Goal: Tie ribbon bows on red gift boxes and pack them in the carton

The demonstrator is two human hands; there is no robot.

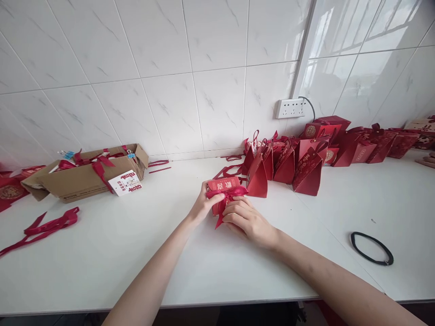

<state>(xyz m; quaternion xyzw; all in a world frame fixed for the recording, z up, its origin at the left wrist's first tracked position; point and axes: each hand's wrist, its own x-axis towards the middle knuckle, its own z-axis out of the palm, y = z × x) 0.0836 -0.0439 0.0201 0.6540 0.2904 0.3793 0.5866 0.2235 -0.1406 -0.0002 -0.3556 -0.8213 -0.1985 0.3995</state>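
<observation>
A small red gift box (227,185) with gold lettering lies on the white counter (142,253), a dark red ribbon (228,194) tied across it. My left hand (203,204) grips the box's left side, thumb pressed on the ribbon. My right hand (247,219) rests at the box's near right edge, fingers curled and pinching the ribbon. One ribbon tail (219,220) hangs toward me between both hands.
Several folded red gift bags (288,165) stand in a row along the tiled wall to the right. A cardboard box (84,176) with ribbons sits at the left. Loose ribbons (47,227) lie at left front. A black hair tie (371,248) lies at right. A wall socket (290,108) is above.
</observation>
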